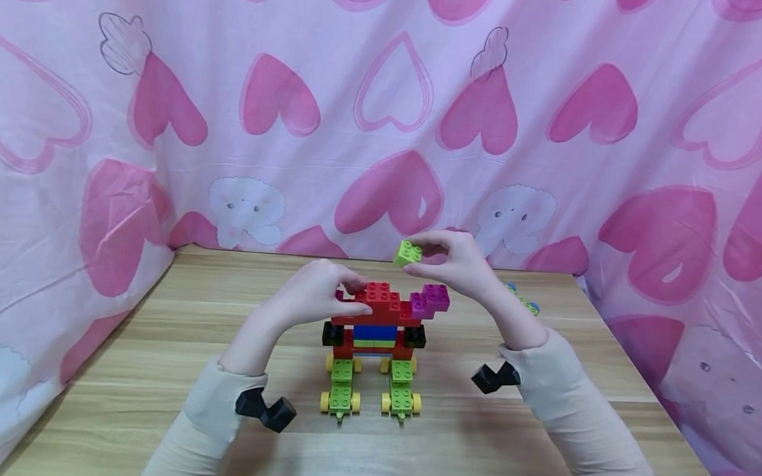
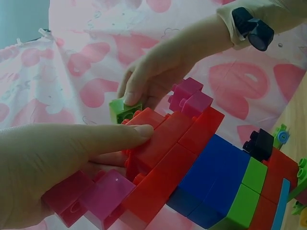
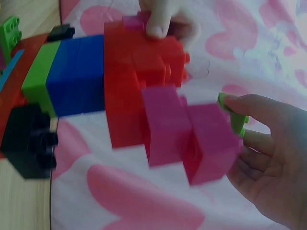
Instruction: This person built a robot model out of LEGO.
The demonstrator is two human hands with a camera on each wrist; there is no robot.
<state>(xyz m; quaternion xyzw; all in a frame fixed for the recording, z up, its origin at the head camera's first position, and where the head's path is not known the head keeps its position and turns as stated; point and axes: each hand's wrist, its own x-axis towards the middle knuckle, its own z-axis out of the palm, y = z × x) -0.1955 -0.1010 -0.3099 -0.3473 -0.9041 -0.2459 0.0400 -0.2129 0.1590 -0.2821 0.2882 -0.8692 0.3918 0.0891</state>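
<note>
A figure of toy building bricks stands on the table, its red upper body (image 1: 381,309) above a blue middle (image 1: 375,332). Purple bricks (image 1: 430,300) step outward at its right side, and black bricks (image 1: 333,333) jut out lower down. Two green wheeled bases (image 1: 340,398) with yellow wheels carry it. With thumb and fingers my left hand (image 1: 319,292) grips the red top from the left; its thumb lies along the red brick in the left wrist view. My right hand (image 1: 456,265) pinches a light green brick (image 1: 408,254) in the air, above and behind the figure's top.
Behind my right forearm, a green piece with blue round parts (image 1: 522,299) lies on the wooden table (image 1: 181,371). A pink heart-patterned cloth (image 1: 385,126) hangs round the back and both sides. Black wrist cameras (image 1: 265,409) stick out from both sleeves.
</note>
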